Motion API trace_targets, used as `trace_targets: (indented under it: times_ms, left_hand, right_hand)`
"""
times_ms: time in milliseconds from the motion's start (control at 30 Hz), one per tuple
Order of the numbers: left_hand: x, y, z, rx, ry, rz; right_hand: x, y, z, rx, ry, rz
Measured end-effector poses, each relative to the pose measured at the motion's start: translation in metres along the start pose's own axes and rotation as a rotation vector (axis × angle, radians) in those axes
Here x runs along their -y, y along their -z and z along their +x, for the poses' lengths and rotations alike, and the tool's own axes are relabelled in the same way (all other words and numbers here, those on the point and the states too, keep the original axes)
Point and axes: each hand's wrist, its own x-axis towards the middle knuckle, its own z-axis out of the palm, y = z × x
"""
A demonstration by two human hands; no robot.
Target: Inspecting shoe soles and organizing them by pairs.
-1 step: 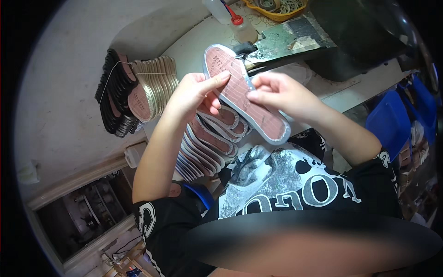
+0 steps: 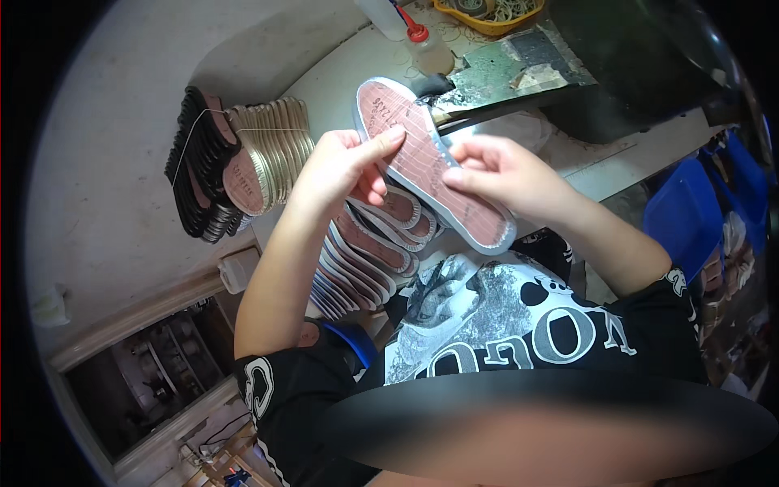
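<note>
Your left hand (image 2: 341, 166) has its grip closed on the insole (image 2: 430, 166): thumb laid across the reddish upper face near the middle, fingers curled behind the left edge. Your right hand (image 2: 507, 174) pinches the same insole from the other side, fingertips on the right edge a little nearer the heel end. Both grips sit about mid-length, so neither hand is clearly nearer; the left sits slightly toward the toe.

The insole is held in the air over your lap, face up to you. Its long axis runs from 11 o'clock to 5 o'clock, the rounded end pointing up and away toward the counter (image 2: 341, 77), the other end pointing down toward your shirt (image 2: 519, 325).

Directly under the left hand, at 6 o'clock from it, a fanned stack (image 2: 365, 260) of similar insoles leans on your lap. At 9 o'clock lies a tied bundle (image 2: 235, 162) of dark and gold soles. A bottle (image 2: 426, 49) stands on the counter at 12 o'clock
</note>
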Motion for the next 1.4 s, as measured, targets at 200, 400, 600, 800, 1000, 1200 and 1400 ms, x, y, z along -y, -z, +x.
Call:
trace_targets:
  times_ms: [200, 400, 600, 800, 1000, 1200, 1400]
  left_hand:
    - [0.000, 0.005, -0.011, -0.040, -0.054, 0.012]
    - [0.029, -0.002, -0.031, -0.094, -0.418, -0.395]
    - [0.024, -0.050, -0.048, -0.117, -0.688, -0.460]
    - [0.021, -0.061, -0.050, -0.238, -0.937, -0.285]
    - [0.024, -0.064, -0.053, -0.300, -0.975, -0.086]
    - [0.030, -0.068, -0.048, -0.395, -1.062, -0.242]
    - [0.036, -0.074, -0.044, -0.425, -1.122, -0.503]
  right_hand:
    - [0.008, -0.016, -0.030, -0.066, -0.030, 0.135]
    - [0.003, -0.039, -0.030, 0.005, -0.004, 0.184]
    - [0.037, -0.028, -0.018, -0.244, 0.377, -0.452]
    - [0.077, -0.017, -0.015, -0.159, 0.706, -1.157]
    - [0.096, -0.019, -0.012, 0.105, 0.861, -1.833]
    - [0.079, -0.023, -0.001, -0.170, 0.604, -0.916]
    - [0.049, -0.018, 0.007, -0.005, 0.466, -0.239]
